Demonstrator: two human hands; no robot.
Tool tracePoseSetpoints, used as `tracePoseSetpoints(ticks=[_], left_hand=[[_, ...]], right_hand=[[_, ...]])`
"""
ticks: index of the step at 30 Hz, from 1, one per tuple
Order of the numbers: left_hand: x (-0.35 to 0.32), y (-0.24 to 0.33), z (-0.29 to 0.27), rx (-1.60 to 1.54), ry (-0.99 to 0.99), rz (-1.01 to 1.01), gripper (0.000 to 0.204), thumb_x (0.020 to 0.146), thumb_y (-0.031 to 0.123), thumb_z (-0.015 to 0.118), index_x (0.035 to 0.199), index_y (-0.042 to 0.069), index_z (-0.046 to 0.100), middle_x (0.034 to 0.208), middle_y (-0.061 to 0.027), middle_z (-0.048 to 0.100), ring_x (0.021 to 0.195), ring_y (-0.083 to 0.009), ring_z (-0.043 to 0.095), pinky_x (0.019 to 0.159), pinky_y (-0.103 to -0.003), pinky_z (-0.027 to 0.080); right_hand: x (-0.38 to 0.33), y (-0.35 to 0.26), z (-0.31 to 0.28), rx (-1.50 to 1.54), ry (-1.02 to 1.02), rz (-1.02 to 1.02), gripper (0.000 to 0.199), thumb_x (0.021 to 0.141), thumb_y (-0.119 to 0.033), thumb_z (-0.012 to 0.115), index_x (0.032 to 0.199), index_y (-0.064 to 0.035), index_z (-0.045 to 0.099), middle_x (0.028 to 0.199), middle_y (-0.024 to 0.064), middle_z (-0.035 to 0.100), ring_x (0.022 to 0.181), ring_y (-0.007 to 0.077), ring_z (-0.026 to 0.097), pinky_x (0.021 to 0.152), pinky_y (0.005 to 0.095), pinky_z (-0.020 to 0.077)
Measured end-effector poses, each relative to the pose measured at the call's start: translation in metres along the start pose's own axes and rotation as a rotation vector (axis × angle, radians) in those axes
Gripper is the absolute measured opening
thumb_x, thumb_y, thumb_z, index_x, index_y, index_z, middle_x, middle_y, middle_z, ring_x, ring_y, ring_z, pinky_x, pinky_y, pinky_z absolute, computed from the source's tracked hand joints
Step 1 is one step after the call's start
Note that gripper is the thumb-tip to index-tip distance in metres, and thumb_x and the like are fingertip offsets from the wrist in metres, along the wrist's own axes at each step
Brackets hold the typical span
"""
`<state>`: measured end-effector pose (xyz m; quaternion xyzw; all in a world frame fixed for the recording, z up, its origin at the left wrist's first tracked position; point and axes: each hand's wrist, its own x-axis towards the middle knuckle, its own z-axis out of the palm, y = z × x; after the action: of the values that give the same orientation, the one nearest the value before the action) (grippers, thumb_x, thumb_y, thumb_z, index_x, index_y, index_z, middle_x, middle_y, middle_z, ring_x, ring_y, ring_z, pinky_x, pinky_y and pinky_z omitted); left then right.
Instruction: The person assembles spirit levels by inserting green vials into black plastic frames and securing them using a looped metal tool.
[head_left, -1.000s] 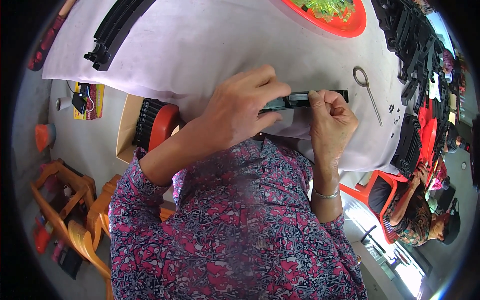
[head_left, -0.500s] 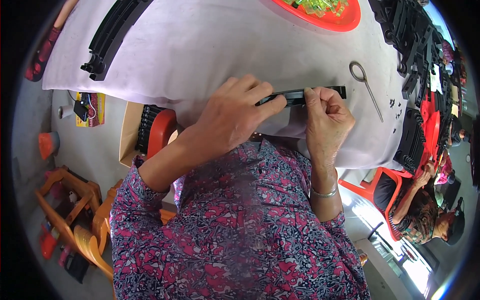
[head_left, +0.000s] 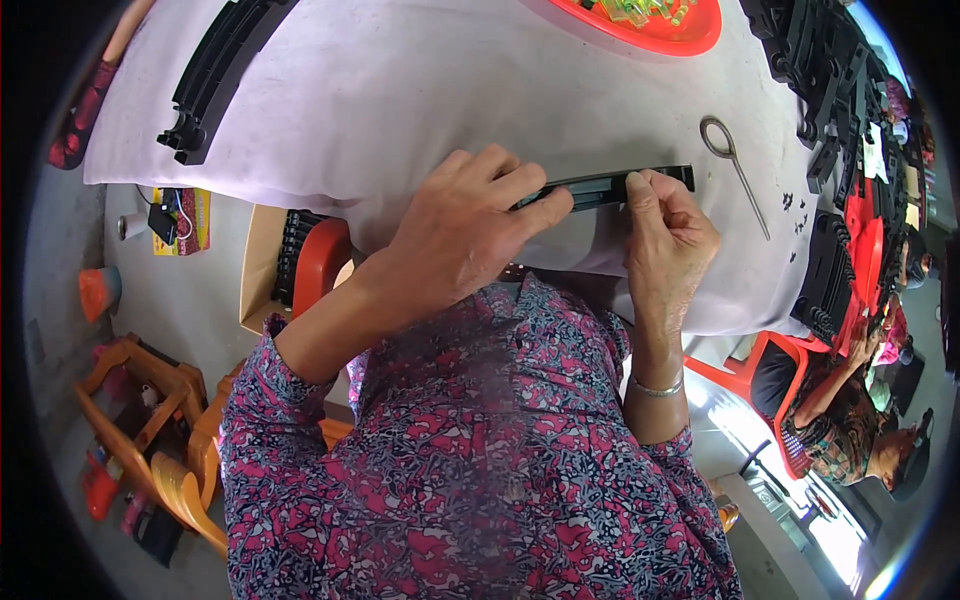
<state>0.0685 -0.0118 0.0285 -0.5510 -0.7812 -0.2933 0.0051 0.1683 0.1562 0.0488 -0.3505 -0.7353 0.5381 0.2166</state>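
A long, narrow black plastic strip (head_left: 597, 191) is held level over the near edge of the cloth-covered table. My left hand (head_left: 470, 220) grips its left end, with fingers curled over it and hiding that end. My right hand (head_left: 672, 232) pinches the strip toward its right end between thumb and bent fingers; the tip sticks out past the fingers. Any small part inside the right pinch is hidden. To the right of that hand lies a metal rod with a looped handle (head_left: 738, 172), and beyond it are several tiny black bits (head_left: 796, 215).
A red bowl (head_left: 660, 42) of yellow-green clear pieces stands at the far side. One curved black plastic part (head_left: 222, 85) lies far left, and more black parts (head_left: 815, 80) are piled along the right. A co-worker (head_left: 850, 430) sits at right. Below left stands a cardboard box (head_left: 262, 270).
My right hand has slid a little to the right along the strip, so more of its middle shows. The left hand keeps its grip almost unchanged.
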Motion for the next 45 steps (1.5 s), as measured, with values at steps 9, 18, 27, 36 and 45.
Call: tracePoseSetpoints(ticks=[9, 18, 27, 36, 45], left_hand=[[0.001, 0.005, 0.000, 0.045, 0.002, -0.031, 0.046, 0.069, 0.006, 0.070, 0.114, 0.014, 0.068, 0.098, -0.0024, 0.058, 0.092, -0.0238, 0.056, 0.075, -0.037, 0.047], [0.002, 0.009, 0.005, 0.065, 0.069, -0.048, 0.044, 0.069, 0.005, 0.070, 0.112, 0.013, 0.069, 0.095, -0.0025, 0.058, 0.088, -0.0239, 0.055, 0.073, -0.037, 0.048], [-0.005, -0.012, 0.009, -0.130, 0.162, 0.041, 0.032, 0.074, 0.006, 0.072, 0.105, 0.012, 0.070, 0.095, -0.0039, 0.061, 0.084, -0.0250, 0.058, 0.071, -0.038, 0.050], [-0.002, -0.007, 0.008, -0.059, 0.158, 0.032, 0.028, 0.074, 0.007, 0.072, 0.102, 0.012, 0.069, 0.094, -0.0022, 0.060, 0.085, -0.0231, 0.058, 0.073, -0.036, 0.050], [-0.004, -0.011, 0.011, -0.130, 0.148, 0.050, 0.034, 0.072, 0.003, 0.071, 0.106, 0.011, 0.068, 0.099, -0.0023, 0.058, 0.087, -0.0228, 0.058, 0.074, -0.036, 0.050]], right_hand=[[-0.013, -0.006, -0.001, -0.338, -0.036, -0.129, 0.012, 0.086, -0.007, 0.071, 0.097, -0.0013, 0.071, 0.062, 0.0077, 0.061, 0.057, 0.0095, 0.056, 0.057, 0.0257, 0.0461], [-0.005, 0.000, -0.005, -0.583, -0.159, -0.787, 0.029, 0.067, -0.001, 0.075, 0.095, -0.0077, 0.072, 0.098, 0.0038, 0.064, 0.088, 0.0233, 0.054, 0.080, 0.0346, 0.0435], [0.015, 0.010, -0.012, -0.633, -0.302, -0.956, 0.034, 0.064, -0.006, 0.076, 0.096, -0.0136, 0.073, 0.098, -0.0042, 0.066, 0.086, 0.0178, 0.054, 0.078, 0.0325, 0.0392], [0.024, -0.004, -0.014, -0.706, -0.373, -1.040, 0.032, 0.060, -0.011, 0.078, 0.091, -0.0135, 0.072, 0.093, -0.0055, 0.065, 0.084, 0.0160, 0.054, 0.075, 0.0314, 0.0397], [0.043, -0.009, -0.016, -0.674, -0.549, -1.165, 0.032, 0.059, -0.008, 0.077, 0.090, -0.0129, 0.071, 0.090, -0.0038, 0.062, 0.080, 0.0172, 0.054, 0.073, 0.0317, 0.0425]])
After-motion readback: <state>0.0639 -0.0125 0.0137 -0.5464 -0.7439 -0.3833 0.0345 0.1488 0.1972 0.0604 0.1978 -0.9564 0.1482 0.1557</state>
